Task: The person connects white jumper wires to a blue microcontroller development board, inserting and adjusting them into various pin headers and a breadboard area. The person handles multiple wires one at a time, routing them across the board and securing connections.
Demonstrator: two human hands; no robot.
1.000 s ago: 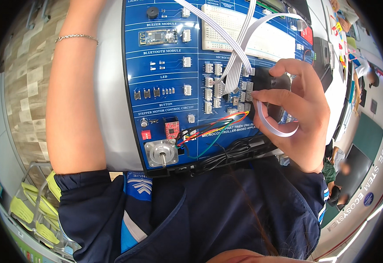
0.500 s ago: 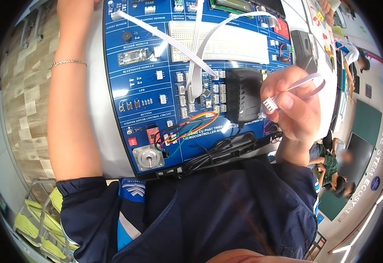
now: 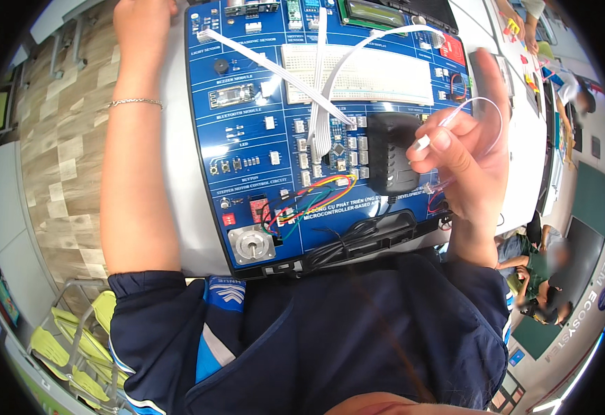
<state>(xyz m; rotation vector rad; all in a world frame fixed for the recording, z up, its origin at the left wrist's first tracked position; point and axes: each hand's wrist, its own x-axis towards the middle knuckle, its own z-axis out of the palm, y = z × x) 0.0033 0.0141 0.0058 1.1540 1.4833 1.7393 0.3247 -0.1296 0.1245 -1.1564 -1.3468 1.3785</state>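
Observation:
My right hand (image 3: 474,162) pinches a small white cable plug (image 3: 421,144) between thumb and fingers, with one finger stretched up. From the plug a thin white cable (image 3: 500,114) loops round behind the hand. Below lies a blue electronics training board (image 3: 247,142), and the plug hovers over the black power adapter (image 3: 394,155) resting on it. White ribbon cables (image 3: 268,66) run from the sensor modules to sockets near the small controller board (image 3: 338,144). At the top edge, beyond the board's left side, is my left hand (image 3: 143,10); its fingers are mostly cut off by the picture's rim.
A white breadboard (image 3: 358,76) is mounted in the board's upper middle. A stepper motor (image 3: 252,245) sits in its near left corner, beside coloured wires (image 3: 306,200). A black cord (image 3: 337,249) lies bundled along the near edge. Other people (image 3: 541,277) are at the right.
The plug has turned, so its row of holes no longer faces me. One right finger has straightened upward. The whole view has shifted, moving the board slightly rightward in the picture.

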